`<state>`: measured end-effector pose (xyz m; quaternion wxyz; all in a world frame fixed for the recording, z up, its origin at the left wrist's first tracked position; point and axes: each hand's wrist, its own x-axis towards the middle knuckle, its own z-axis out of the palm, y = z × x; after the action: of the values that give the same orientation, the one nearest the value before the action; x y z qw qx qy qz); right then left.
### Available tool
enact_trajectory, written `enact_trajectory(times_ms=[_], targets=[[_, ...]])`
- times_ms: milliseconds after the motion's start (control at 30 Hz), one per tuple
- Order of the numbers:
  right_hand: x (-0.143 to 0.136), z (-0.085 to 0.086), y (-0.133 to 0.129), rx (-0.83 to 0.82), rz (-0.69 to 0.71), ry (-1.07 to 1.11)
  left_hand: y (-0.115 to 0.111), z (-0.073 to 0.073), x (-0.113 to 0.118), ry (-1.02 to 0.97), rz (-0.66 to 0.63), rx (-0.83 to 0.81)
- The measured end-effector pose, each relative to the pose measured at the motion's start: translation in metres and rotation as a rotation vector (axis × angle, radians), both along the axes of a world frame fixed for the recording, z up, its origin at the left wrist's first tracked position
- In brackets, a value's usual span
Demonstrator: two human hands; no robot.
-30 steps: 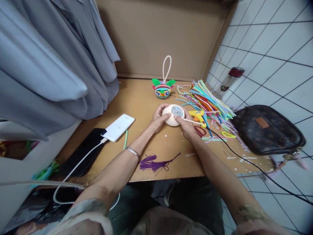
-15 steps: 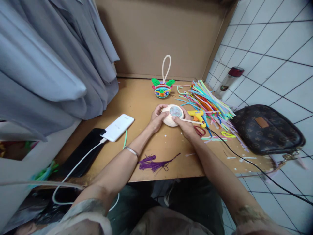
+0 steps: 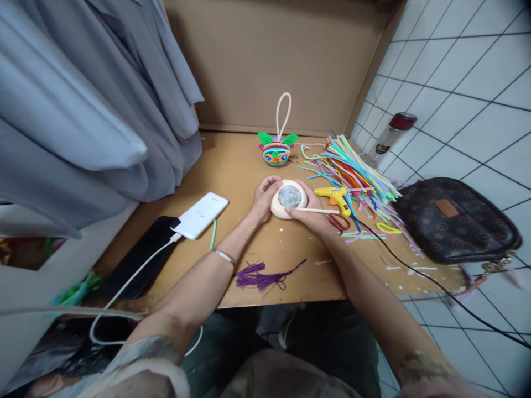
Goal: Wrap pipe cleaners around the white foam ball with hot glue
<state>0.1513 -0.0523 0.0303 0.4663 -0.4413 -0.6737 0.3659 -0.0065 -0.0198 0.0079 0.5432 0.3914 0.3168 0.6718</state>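
Note:
Both hands hold a round cream-coloured ball (image 3: 281,212) that looks wound with pipe cleaner, around a bare circle (image 3: 289,196) on top that looks clear or silvery. My left hand (image 3: 265,199) curls its fingers around the left side. My right hand (image 3: 311,213) grips the right side, its thumb pressing the near rim. From under that thumb a loose cream strand (image 3: 321,210) runs to the right, in front of a yellow glue gun (image 3: 335,194). Beyond the hands sits a colourful lion-head ornament (image 3: 276,153) with green ears and a tall white loop.
Many coloured pipe cleaners (image 3: 357,166) are heaped at the right, near red-handled scissors (image 3: 339,222) and a brown bag (image 3: 452,221). Purple tassels (image 3: 263,278) lie at the front edge. A white power bank (image 3: 202,215) and a black phone (image 3: 145,260) lie left. The glue gun's cord trails right.
The ball has turned in my hands: its bare circle has shifted left and faces up more. My right thumb has moved left along the rim with the loose strand.

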Motion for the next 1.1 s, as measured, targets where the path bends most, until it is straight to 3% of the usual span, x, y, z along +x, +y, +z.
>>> enact_trajectory(times_ms=[367,533,733,1100], targets=[[0.002,-0.013,0.013,-0.065,-0.038,0.238,-0.002,-0.003,0.004,0.009,-0.062,0.018],[0.000,-0.018,0.017,-0.080,-0.091,0.299,0.000,-0.007,0.012,0.054,-0.012,0.027],[0.000,-0.018,0.018,-0.084,-0.145,0.339,0.000,-0.012,0.017,0.096,0.032,0.026],[-0.001,-0.017,0.018,-0.098,-0.166,0.338,-0.009,-0.010,0.016,0.137,-0.049,0.037]])
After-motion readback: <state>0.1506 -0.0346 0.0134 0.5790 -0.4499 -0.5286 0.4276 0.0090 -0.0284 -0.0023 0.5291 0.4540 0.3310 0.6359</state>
